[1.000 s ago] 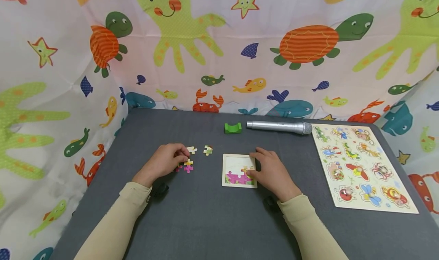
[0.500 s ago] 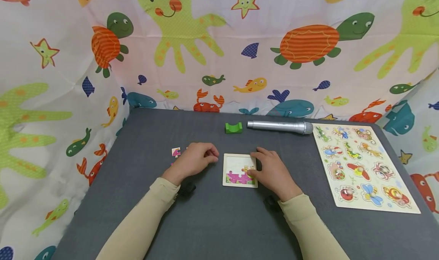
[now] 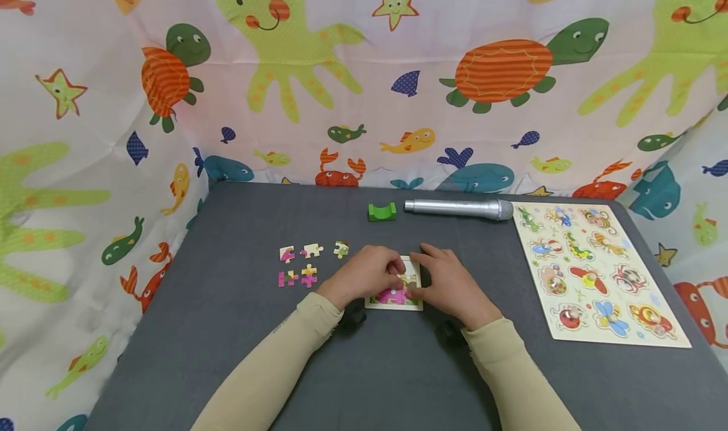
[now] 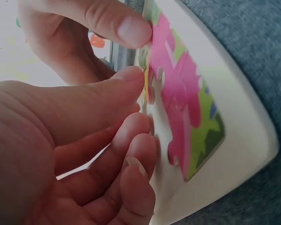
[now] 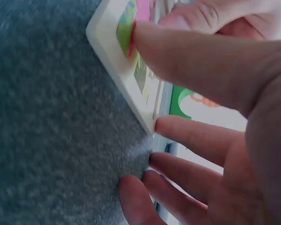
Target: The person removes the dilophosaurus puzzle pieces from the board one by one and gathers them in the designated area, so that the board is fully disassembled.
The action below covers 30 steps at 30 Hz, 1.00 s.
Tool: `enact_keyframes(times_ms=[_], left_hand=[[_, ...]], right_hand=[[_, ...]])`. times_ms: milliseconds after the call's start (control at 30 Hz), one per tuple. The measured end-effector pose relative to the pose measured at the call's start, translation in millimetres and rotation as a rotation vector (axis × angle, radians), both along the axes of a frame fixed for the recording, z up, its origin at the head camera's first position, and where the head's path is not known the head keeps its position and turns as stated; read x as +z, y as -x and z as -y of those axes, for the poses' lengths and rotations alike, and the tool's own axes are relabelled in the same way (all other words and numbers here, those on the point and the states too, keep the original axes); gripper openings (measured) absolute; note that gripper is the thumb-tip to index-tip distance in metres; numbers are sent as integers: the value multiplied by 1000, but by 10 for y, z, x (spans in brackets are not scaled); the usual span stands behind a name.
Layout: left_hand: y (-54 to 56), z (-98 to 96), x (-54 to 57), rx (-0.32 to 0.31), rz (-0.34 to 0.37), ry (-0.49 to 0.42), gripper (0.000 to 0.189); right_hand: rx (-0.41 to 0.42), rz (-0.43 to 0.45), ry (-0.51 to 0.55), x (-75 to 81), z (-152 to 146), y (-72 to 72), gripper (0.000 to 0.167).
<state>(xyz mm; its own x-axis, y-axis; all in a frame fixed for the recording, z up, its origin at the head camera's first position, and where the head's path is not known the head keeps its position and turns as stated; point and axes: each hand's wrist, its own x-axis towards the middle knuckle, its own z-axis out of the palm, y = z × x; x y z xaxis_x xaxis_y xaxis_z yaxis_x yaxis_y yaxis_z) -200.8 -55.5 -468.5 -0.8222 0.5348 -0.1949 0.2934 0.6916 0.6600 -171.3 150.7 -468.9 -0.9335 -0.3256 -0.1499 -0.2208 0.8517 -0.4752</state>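
A small square jigsaw tray (image 3: 418, 305) with a pale rim lies mid-table, its near part filled with pink and green pieces (image 4: 178, 89). Over its left side, my left hand (image 3: 372, 272) pinches a jigsaw piece (image 4: 146, 85); only a thin yellowish edge shows between thumb and finger, the rest hidden. My right hand (image 3: 452, 285) holds the tray at its right side. Its thumb (image 5: 178, 51) presses on the fitted pieces, and the index fingertip touches the outer rim. Several loose jigsaw pieces (image 3: 309, 276) lie left of the tray.
Behind the tray are a green block (image 3: 382, 212) with a curved top and a silver microphone (image 3: 455, 208). A large insect-picture board (image 3: 597, 273) lies at the right. A printed cloth (image 3: 341, 71) hangs behind the grey table (image 3: 398, 368).
My left hand has moved right from the loose pieces to over the tray, uncovering those pieces. The right hand has stayed on the tray's right side.
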Motion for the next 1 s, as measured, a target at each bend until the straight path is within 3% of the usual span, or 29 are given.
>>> enact_keyframes(times_ms=[267,500,800,1000], left_hand=[[-37,-43,-21,17,-1,-2,21],[-34,-39,-59,70,8,-24,20],[-13,-43,-92,69,0,-46,18],[-15,-24,-87,84,31,-53,18]], right_hand=[[11,32,13,34,-48,-10,77],[23,41,22,43,-36,11,78],[20,27,17,24,-48,20,77],[18,28,24,23,-29,18,77]])
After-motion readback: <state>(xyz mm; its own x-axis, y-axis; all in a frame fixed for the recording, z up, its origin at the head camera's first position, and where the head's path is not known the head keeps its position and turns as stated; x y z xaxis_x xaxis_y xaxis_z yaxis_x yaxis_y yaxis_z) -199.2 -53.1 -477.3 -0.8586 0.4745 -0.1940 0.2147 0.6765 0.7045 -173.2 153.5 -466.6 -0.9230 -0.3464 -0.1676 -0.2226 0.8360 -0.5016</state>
